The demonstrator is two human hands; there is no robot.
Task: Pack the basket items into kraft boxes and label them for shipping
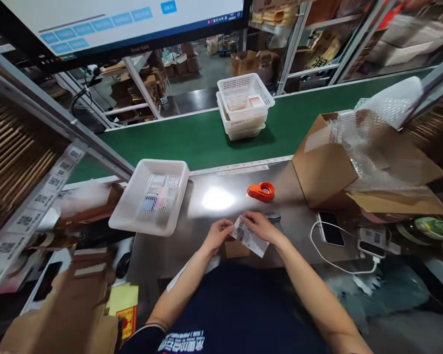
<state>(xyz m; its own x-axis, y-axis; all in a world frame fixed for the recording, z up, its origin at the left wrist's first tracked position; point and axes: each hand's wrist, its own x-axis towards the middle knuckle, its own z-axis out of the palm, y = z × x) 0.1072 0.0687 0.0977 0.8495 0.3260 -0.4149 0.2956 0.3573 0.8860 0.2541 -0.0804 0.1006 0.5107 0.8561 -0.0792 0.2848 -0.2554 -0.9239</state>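
Between both hands is a white printed label sheet [251, 242], held tilted above the metal table. My left hand [218, 235] pinches its left corner with thumb and fingertips. My right hand [259, 226] grips the upper edge, fingers closed over the paper. Just below the sheet lies a small brown cardboard box [237, 249], partly hidden by it. Beyond the hands, an orange tape dispenser [261, 191] rests on the table. A dark object [273, 216], partly covered by my right hand, cannot be made out.
A white plastic basket [174, 206] with small packets stands at left. Stacked white baskets [243, 123] sit on the green conveyor belt [184, 140]. At right are an open carton [323, 169] with bubble wrap [369, 132], a phone [331, 228] and a white cable [327, 263]. A monitor [133, 29] hangs above.
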